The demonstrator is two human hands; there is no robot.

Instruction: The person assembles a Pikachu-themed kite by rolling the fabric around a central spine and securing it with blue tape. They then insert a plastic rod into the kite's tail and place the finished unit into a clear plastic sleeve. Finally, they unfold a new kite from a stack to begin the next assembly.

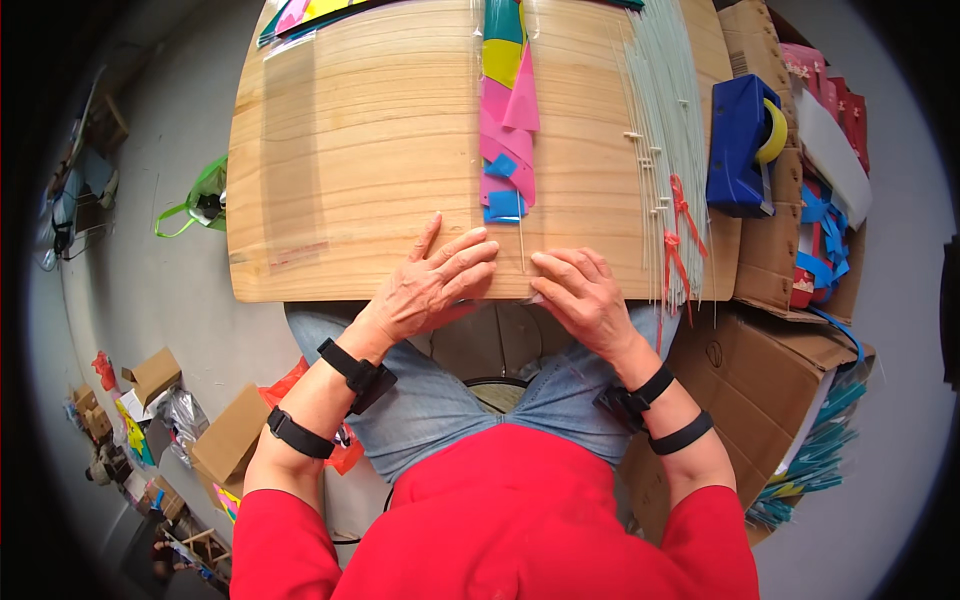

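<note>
Likely straightening or closing lower end of clear sleeve (534, 28) around folded, colourful strip (507, 140), upper centre of frame. Resting left hand (428, 287) and right hand (590, 303) either side of thin rod (522, 248), mid-frame (cannot tell whether gripping sleeve or merely pressing). Next, calls for holding sleeve flat, rod straight.

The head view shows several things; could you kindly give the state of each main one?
Left hand, fingers partly spread; grip unclear
Right hand, fingers bent; grip unclear
Colourful bundle, folded narrow
Clear sleeve, lying flat
Rods, loosely bunched
Tape dispenser, loaded
Upper box, open, filled
Lower box, open, teal packets sticking out
</note>
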